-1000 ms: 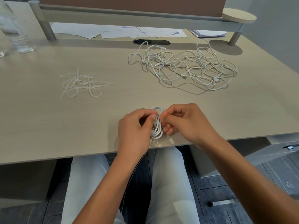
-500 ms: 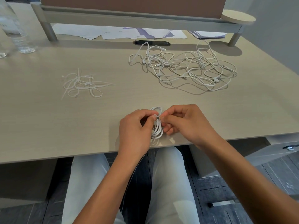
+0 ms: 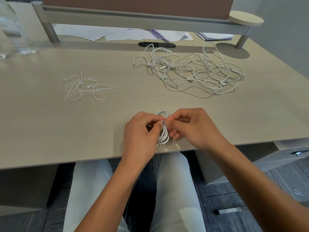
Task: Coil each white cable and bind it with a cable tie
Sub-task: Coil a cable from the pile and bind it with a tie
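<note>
Left hand: fingers curled, thumb and forefinger pinching at the middle of the coiled white cable from its left side. A thin white sliver shows under the fingers, likely the cable tie; too small to tell for certain.

Right hand: fingers curled, fingertips pinching at the same spot from the right side. What exactly it pinches, tie end or cable, cannot be told.

Coiled white cable: a narrow bundle of several loops, held between the two hands just above the near edge of the bench, about midway along that edge. Long axis runs from the near edge toward the far edge; one loop end shows beyond the fingers, the other hangs toward the person. Both hands meet across the short axis, at the waist of the coil, equally near to it. Judgement: the binding runs crosswise to the coil, so tightening would call for a pull sideways, left and right, not along the loops.

Spare cable ties: loose heap, left of centre, well apart from the hands.

Loose white cables: tangled spread toward the far right of the bench, uncoiled, not yet bound.
</note>
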`<state>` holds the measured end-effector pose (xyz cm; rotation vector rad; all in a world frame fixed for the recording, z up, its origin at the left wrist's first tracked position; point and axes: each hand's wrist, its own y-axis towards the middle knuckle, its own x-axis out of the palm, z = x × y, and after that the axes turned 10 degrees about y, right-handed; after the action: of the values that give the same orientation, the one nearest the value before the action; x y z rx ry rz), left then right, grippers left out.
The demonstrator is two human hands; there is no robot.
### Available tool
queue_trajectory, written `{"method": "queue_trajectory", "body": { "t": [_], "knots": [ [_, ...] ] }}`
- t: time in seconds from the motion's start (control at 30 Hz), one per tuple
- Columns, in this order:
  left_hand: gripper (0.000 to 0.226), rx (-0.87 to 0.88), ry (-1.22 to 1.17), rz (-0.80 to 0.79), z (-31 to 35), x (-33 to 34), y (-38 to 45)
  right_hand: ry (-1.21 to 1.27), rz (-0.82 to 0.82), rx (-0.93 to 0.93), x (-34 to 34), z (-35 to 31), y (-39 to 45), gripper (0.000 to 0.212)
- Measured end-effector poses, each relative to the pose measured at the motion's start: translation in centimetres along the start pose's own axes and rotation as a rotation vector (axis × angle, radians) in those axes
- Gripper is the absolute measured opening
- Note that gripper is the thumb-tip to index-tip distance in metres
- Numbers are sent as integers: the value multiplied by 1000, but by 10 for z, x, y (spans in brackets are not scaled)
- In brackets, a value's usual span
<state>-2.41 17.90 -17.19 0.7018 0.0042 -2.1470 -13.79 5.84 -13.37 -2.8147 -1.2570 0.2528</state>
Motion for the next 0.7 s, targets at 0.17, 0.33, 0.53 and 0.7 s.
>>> {"method": "queue_trajectory", "body": {
  "t": [0.17, 0.33, 0.53, 0.7],
  "knots": [
    [16, -39, -38, -48, 2, -2, 1, -34, 2, -10, -1, 1, 1, 4],
    [22, -61, -76, -34, 5, -2, 0, -56, 5, -17, -2, 3, 1, 6],
    [16, -73, -54, -51, 6, -5, 1, -61, -16, -67, -5, 6, 1, 5],
    [17, -63, -17, -102, 8, -8, 4, -55, -21, -88, -6, 9, 1, 5]
  ]
}}
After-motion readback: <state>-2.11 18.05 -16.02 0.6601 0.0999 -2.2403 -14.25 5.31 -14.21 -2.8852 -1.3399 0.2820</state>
